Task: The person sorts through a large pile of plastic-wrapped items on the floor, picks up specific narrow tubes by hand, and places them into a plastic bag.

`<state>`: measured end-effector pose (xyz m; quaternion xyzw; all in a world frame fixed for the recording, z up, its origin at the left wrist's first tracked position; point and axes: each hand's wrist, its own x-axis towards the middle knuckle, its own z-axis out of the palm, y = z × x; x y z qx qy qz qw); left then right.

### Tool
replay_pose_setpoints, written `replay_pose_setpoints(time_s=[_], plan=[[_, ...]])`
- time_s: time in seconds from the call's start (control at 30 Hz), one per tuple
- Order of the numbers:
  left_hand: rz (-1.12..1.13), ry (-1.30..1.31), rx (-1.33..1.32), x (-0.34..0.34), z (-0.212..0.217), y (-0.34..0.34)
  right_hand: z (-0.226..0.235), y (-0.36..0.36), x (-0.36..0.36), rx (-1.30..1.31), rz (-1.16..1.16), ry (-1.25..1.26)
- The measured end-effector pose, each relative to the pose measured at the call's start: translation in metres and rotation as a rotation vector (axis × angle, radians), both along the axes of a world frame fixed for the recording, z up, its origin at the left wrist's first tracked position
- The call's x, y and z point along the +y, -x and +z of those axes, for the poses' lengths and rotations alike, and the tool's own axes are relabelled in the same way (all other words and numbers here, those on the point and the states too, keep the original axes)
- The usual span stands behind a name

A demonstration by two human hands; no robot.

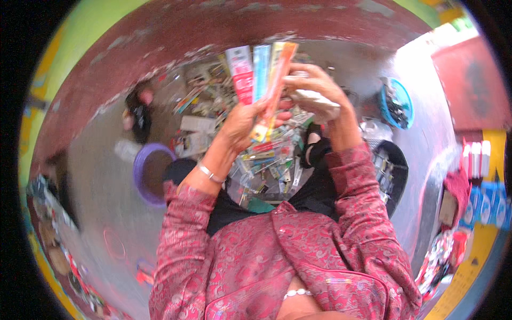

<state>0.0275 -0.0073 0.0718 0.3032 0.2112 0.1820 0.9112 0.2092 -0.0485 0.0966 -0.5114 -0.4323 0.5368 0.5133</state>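
Observation:
My left hand (pixel 239 124) is closed round a fan of long flat packets held up before me. Among them are a pink-and-white packet (pixel 242 74), a light blue packet (pixel 261 72) and an orange-and-yellow packet (pixel 278 80). Beside the orange one is my right hand (pixel 325 88), its fingers bent and blurred near the packet's edge. A whitish thing (pixel 316 104) lies against its palm; its kind is too smeared to make out. Below both hands, a heap of mixed small packets (pixel 266 165) covers the floor between my legs.
To the left stands a purple basin (pixel 140 178); to the right, a blue basket (pixel 406 104) with dark contents. A black tub (pixel 399 178) of small items sits by my right leg. A dark red wall (pixel 160 29) closes the far side. Goods (pixel 442 256) line the right edge.

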Motion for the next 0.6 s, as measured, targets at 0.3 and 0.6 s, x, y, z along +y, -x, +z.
replay_pose_setpoints(time_s=[0.3, 0.6], plan=[[-0.022, -0.052, -0.140, -0.006, -0.012, -0.003, -0.006, 0.003, -0.006, -0.215, -0.256, 0.113], [0.115, -0.121, 0.014, -0.001, -0.018, -0.007, -0.017, -0.010, 0.004, -0.322, -0.214, 0.132]])
